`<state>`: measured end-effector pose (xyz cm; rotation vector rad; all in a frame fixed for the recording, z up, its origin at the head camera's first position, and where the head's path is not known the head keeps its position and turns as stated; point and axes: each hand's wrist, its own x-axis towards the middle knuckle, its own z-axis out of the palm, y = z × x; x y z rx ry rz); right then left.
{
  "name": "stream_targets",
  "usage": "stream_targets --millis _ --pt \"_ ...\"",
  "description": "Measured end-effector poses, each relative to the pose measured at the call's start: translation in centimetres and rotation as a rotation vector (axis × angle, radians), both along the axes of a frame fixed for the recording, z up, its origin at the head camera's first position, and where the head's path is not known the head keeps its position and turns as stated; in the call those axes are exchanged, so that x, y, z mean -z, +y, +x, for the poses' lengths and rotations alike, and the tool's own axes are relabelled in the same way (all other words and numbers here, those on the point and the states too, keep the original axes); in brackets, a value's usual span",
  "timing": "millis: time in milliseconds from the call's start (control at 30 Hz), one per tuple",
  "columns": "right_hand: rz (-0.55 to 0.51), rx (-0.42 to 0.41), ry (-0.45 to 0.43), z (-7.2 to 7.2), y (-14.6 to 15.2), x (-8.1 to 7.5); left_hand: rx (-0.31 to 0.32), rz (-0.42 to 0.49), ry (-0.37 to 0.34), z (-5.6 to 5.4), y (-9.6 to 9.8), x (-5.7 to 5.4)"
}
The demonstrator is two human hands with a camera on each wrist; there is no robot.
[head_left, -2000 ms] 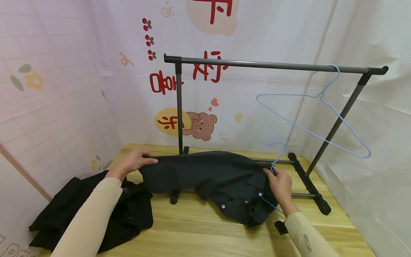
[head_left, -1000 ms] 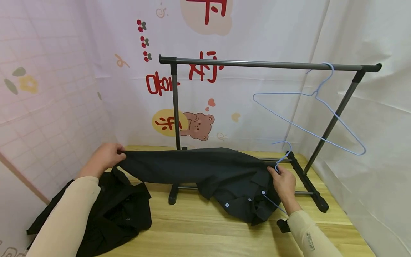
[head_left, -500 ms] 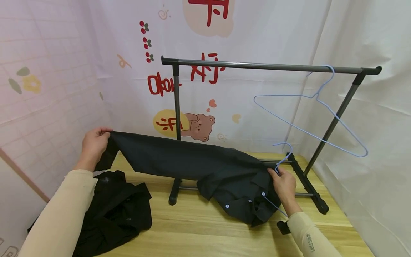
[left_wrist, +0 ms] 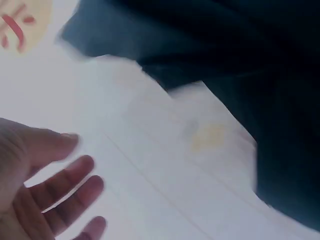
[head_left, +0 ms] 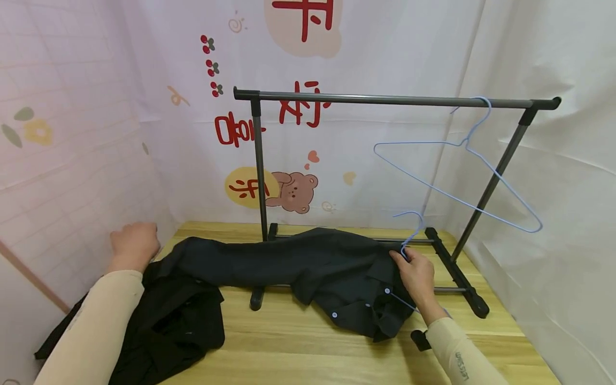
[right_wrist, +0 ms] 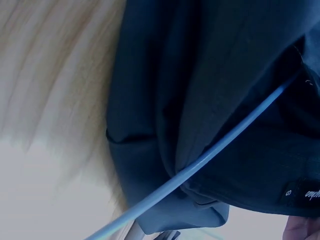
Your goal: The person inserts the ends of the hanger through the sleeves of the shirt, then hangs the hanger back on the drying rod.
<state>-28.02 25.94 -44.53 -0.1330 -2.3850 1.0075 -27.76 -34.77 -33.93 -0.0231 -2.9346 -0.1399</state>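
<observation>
A dark button-up shirt lies stretched across the table, one sleeve running left. Its collar is at my right hand, which pinches the collar together with the neck of a blue wire hanger. Part of that hanger's wire crosses the shirt's neck opening, in front of a dark label, in the right wrist view. My left hand is beyond the sleeve's end, near a black garment pile. In the left wrist view its fingers are loosely bent, hold nothing, and stand apart from the cloth.
A grey metal clothes rack stands behind the shirt, its feet on the wooden table. Another blue wire hanger hangs from the right part of its bar. White printed curtains enclose the back and sides.
My left hand pulled the sleeve left and raised it, then let it go. The sleeve has dropped onto the black pile. My right hand keeps its grip on collar and hanger.
</observation>
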Motion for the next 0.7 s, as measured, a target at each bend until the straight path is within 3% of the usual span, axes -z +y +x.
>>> stream_targets --millis 133,300,533,700 --pt "0.008 -0.007 0.012 0.0 0.0 0.1 0.056 0.02 0.028 -1.8 3.7 0.6" --pt "0.021 -0.04 0.048 0.1 -0.3 0.0 0.148 0.081 0.088 -2.6 10.3 1.5" --pt "0.017 -0.091 0.049 0.5 -1.5 -0.7 0.324 0.189 0.051 -3.0 19.2 2.9" --pt "0.031 -0.172 0.063 1.0 -3.2 -1.4 0.445 0.266 0.003 -2.7 23.9 3.4"
